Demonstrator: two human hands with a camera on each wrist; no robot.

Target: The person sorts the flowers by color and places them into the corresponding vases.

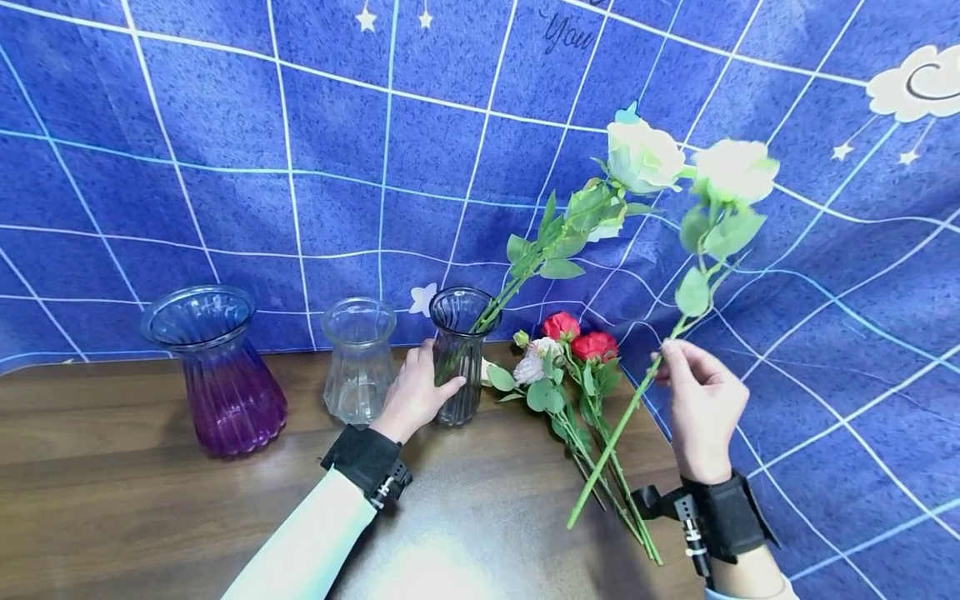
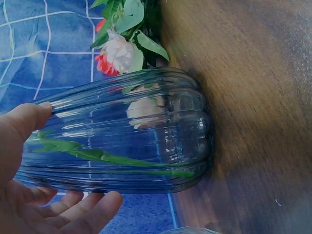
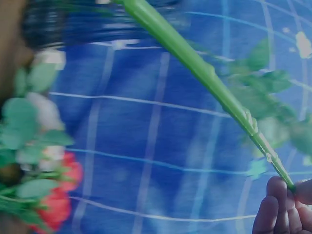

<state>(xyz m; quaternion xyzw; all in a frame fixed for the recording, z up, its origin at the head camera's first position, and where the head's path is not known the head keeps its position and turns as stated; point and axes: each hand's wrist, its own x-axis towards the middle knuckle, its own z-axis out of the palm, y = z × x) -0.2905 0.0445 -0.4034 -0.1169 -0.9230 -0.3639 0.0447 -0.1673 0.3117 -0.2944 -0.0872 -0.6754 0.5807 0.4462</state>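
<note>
My left hand (image 1: 422,390) grips a dark grey ribbed glass vase (image 1: 459,408) standing on the table, thumb on one side and fingers on the other. White artificial roses (image 1: 643,157) lean out of this vase to the right; a green stem (image 2: 112,157) shows through its glass in the left wrist view. Off to the right, my right hand (image 1: 703,400) pinches a single white rose (image 1: 735,171) by its stem (image 3: 214,83). That rose is held up in the air, bloom at the top and stem end slanting down left over the table.
Left of the grey vase stand a clear glass vase (image 1: 360,379) and a larger blue-purple one (image 1: 234,392). Red roses (image 1: 595,345) and pale pink flowers (image 1: 531,365) lie on the wooden table (image 1: 97,467) at the right. A blue gridded cloth (image 1: 225,108) hangs behind.
</note>
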